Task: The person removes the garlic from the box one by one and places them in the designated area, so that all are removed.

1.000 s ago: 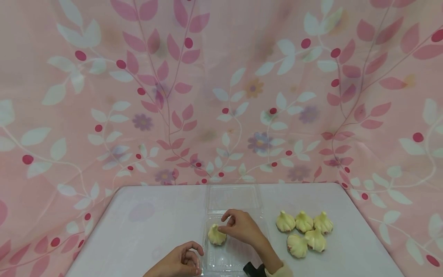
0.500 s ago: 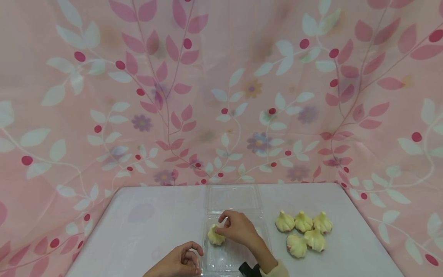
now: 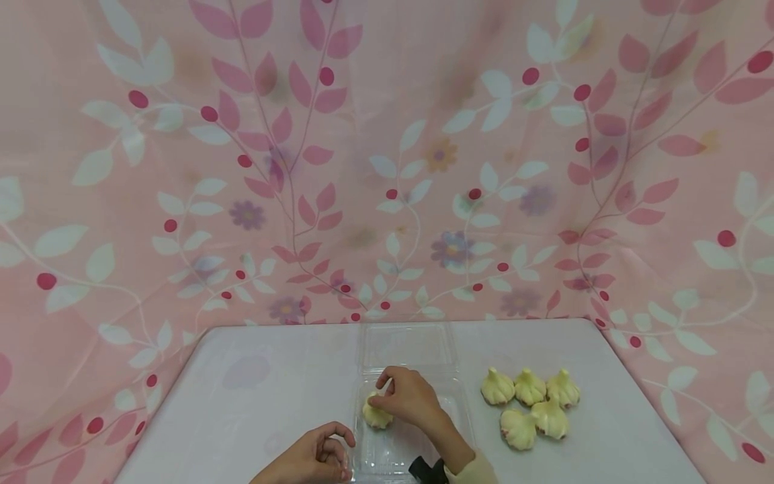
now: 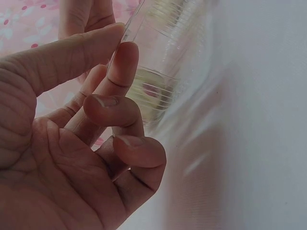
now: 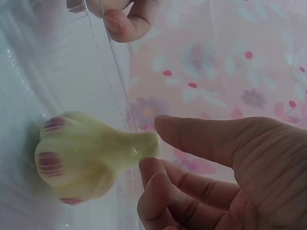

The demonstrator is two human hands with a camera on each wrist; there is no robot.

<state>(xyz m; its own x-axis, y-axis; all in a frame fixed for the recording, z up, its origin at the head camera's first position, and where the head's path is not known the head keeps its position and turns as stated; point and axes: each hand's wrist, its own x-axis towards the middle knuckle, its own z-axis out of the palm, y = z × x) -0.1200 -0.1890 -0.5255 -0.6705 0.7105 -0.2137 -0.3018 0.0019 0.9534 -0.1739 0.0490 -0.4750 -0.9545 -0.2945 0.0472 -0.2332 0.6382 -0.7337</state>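
White table point(image 3: 272, 390) (floral pink backdrop point(image 3: 387, 168))

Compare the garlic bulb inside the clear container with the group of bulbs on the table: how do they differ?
The garlic bulb lies alone inside the clear container; the five bulbs cluster on the bare table. The right hand has its fingertips at the first bulb's stem; no hand touches the five. All share a pale yellow-green skin with purplish marks.

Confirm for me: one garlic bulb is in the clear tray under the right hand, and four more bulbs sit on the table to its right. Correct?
Not quite: five bulbs sit on the table, not four, as the head view shows. The rest holds: one garlic bulb is in the clear tray at the right hand.
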